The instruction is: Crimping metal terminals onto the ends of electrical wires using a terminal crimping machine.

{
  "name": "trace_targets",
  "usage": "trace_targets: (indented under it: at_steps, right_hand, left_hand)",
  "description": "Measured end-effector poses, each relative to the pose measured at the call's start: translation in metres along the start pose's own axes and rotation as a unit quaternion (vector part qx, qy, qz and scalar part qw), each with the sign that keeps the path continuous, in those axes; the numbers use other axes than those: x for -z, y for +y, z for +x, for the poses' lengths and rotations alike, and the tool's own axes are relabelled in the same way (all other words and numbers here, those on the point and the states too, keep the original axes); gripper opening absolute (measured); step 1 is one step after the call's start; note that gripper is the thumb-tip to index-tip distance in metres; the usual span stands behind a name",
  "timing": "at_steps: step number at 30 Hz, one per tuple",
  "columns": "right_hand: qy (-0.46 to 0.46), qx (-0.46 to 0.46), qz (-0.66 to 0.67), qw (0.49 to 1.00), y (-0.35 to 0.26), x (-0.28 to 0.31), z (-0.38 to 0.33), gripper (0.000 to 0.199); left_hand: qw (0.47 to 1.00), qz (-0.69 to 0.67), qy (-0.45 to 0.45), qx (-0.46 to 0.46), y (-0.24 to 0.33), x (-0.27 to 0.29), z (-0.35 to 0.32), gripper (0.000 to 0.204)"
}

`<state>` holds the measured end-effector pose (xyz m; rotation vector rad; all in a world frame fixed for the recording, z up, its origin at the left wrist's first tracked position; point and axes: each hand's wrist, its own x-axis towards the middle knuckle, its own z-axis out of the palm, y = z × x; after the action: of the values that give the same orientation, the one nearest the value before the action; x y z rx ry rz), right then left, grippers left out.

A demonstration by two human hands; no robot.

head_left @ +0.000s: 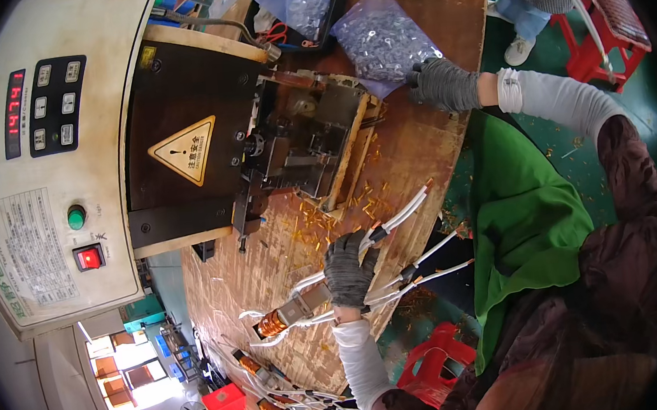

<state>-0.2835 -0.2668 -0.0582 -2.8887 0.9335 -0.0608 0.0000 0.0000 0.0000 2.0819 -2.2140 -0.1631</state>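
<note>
I am seeing the left hand [350, 269], gloved grey, closing its grip on a bundle of white wires [400, 218] that is fanning out toward 2 o'clock from the palm. A copper coil [275, 323] is lying at 8 o'clock of that hand, touching the wooden surface [417, 146], its leads running under the glove. I am seeing the right hand [443, 84], also gloved, resting on the lower edge of a clear bag [384, 40] of small metal parts at 1 o'clock of the surface; I cannot tell whether its grip is pinching the bag. A crimping machine [182, 140] is standing at 10 o'clock of the left hand. More coils [272, 409] are lying at 7 o'clock. Brass scraps [315, 226] are littering the surface between machine and wires.
</note>
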Motion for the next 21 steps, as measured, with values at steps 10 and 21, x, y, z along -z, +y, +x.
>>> trace_targets:
  at_steps: [10,21]
  right_hand:
    - [0.087,0.115,-0.206,0.968,-0.027,0.021,0.01,0.028]
    - [0.187,0.146,0.469,0.851,-0.075,-0.029,0.0,0.02]
  left_hand:
    - [0.999,-0.04,0.033,-0.014,0.011,-0.004,0.003,0.032]
    - [0.988,-0.124,0.095,-0.008,0.011,-0.028,0.016,0.013]
